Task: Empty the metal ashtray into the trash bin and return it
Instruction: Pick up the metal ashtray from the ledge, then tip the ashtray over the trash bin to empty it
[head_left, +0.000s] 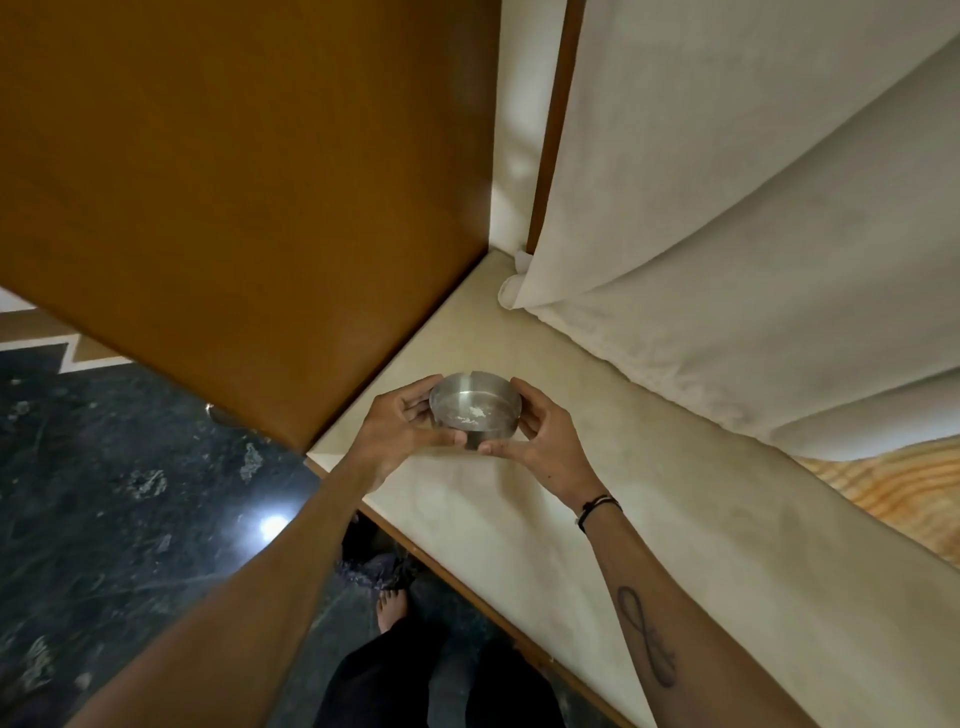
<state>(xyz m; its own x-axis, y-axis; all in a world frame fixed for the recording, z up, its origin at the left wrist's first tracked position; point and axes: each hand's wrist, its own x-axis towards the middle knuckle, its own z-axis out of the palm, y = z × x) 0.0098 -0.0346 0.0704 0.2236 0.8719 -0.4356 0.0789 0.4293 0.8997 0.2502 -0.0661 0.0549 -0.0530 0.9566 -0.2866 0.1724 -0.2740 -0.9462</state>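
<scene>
A round metal ashtray with pale ash in its bottom is held between both hands over the cream ledge, near its left corner. My left hand grips its left side, thumb along the front rim. My right hand grips its right side. The ashtray tilts slightly toward me. Whether it touches the ledge I cannot tell. No trash bin is in view.
A brown wooden panel stands left of the ledge. White curtains hang over the ledge's far side. Dark marble floor lies below left, with my bare foot by the ledge's wooden edge.
</scene>
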